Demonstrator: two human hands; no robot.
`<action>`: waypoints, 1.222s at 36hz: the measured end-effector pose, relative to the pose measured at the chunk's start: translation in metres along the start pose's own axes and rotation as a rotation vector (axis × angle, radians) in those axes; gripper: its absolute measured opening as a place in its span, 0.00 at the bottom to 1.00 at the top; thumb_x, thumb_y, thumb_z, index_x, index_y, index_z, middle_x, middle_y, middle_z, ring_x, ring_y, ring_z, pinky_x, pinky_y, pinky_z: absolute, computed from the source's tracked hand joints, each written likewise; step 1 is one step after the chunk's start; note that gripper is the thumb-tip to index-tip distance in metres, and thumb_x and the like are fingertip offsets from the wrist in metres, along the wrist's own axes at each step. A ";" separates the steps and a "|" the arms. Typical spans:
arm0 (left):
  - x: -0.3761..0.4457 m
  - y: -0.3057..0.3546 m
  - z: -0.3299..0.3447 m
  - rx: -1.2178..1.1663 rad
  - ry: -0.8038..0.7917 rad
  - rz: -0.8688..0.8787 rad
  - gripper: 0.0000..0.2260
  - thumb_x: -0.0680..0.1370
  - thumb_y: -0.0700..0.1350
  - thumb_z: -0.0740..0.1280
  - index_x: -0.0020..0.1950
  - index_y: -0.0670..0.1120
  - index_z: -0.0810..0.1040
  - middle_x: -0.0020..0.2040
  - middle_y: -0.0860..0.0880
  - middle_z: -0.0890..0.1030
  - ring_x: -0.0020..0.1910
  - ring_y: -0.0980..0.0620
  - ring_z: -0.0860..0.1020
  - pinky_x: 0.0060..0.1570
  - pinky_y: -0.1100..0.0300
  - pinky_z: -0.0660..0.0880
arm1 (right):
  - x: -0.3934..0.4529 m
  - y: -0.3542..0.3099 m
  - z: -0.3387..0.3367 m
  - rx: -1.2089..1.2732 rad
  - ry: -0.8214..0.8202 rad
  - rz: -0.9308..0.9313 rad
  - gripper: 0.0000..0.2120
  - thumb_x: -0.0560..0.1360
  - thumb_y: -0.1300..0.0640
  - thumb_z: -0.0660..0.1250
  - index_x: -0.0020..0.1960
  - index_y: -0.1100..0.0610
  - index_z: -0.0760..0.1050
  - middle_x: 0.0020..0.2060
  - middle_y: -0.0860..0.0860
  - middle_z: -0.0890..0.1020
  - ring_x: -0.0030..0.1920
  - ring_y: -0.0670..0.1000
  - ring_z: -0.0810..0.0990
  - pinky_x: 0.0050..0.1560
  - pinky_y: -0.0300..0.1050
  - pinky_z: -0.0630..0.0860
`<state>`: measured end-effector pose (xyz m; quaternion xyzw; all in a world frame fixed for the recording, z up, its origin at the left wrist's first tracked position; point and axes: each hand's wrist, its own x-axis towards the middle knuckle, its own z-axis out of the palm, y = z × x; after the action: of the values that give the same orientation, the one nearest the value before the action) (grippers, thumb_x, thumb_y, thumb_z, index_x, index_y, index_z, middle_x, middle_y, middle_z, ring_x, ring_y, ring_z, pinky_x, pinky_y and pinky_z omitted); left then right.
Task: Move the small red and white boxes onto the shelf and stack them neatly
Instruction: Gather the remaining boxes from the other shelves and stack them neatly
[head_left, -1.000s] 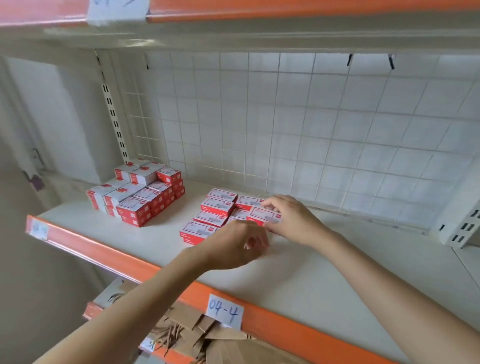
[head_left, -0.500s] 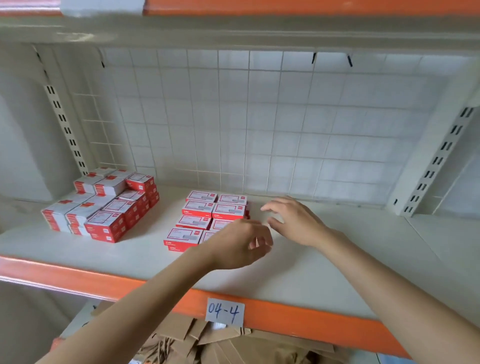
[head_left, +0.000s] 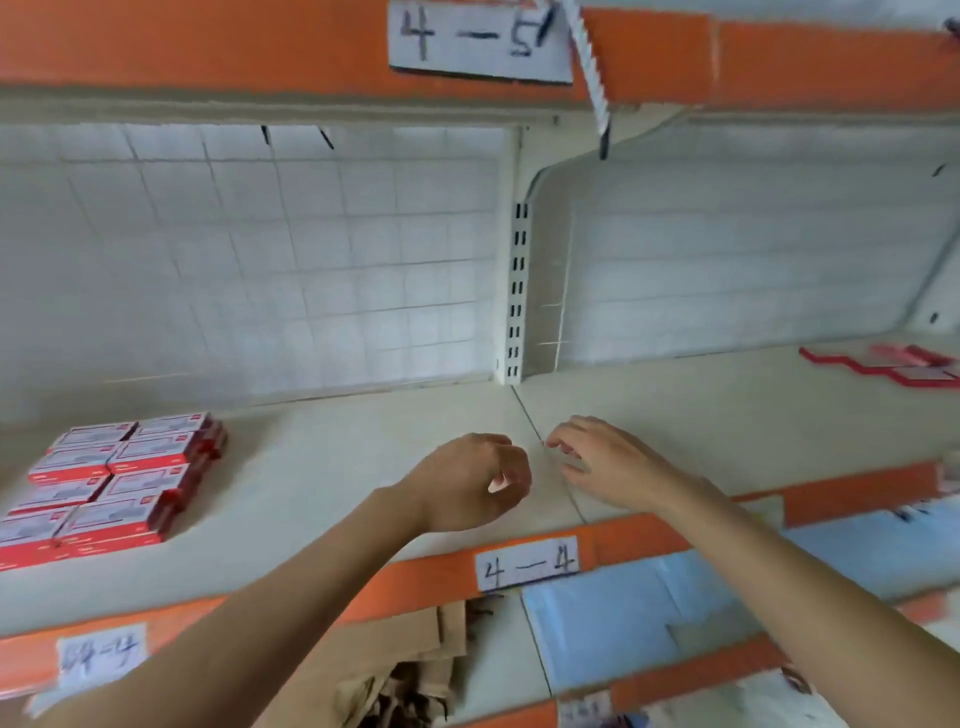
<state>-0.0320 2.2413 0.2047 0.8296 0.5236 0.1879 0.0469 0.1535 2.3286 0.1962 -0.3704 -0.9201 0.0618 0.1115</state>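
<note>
Blurred view from a turning head. On the cream-white metal shelf (head_left: 332, 467) with its orange front edge, at far left, a tidy block of small red and white cardboard boxes (head_left: 111, 480), laid flat in two columns and stacked more than one layer deep, touching one another. Near the middle of the shelf, above the seam between two shelf panels, both hands held over the bare surface, well apart from that block. Left hand (head_left: 470, 483) loosely curled, its grip holding nothing visible. Right hand (head_left: 605, 462) just beside it, fingers (head_left: 558, 441) relaxed and spread a little, grip released, tips pointing toward the left hand. Far right on the neighbouring shelf panel, more red and white flat boxes (head_left: 906, 366), smeared by blur. White handwritten paper label (head_left: 527, 564) reading "4-4" on the orange edge below the hands. Underneath, on the lower level, brown crumpled cardboard (head_left: 405, 660) and a pale blue sheet (head_left: 649, 618).
</note>
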 end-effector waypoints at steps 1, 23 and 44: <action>0.015 0.014 0.008 -0.006 0.003 0.017 0.06 0.77 0.45 0.65 0.49 0.46 0.81 0.45 0.49 0.80 0.44 0.53 0.78 0.47 0.56 0.74 | -0.013 0.018 -0.006 -0.006 0.013 0.019 0.16 0.76 0.57 0.63 0.63 0.57 0.72 0.57 0.52 0.75 0.61 0.51 0.72 0.61 0.42 0.68; 0.274 0.187 0.137 -0.057 0.026 0.084 0.08 0.77 0.46 0.64 0.53 0.48 0.80 0.51 0.50 0.79 0.48 0.52 0.78 0.51 0.59 0.74 | -0.156 0.285 -0.082 -0.022 0.128 0.361 0.16 0.77 0.55 0.61 0.64 0.56 0.69 0.59 0.49 0.72 0.62 0.49 0.68 0.60 0.47 0.70; 0.449 0.198 0.191 -0.034 -0.016 -0.010 0.09 0.78 0.48 0.64 0.55 0.49 0.79 0.53 0.52 0.78 0.49 0.55 0.77 0.49 0.63 0.72 | -0.093 0.512 -0.122 -0.139 -0.097 0.409 0.18 0.75 0.60 0.59 0.65 0.58 0.69 0.68 0.52 0.66 0.72 0.53 0.61 0.67 0.51 0.65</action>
<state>0.3769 2.5737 0.2002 0.8277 0.5240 0.1899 0.0661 0.5911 2.6353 0.1987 -0.5527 -0.8321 0.0376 0.0264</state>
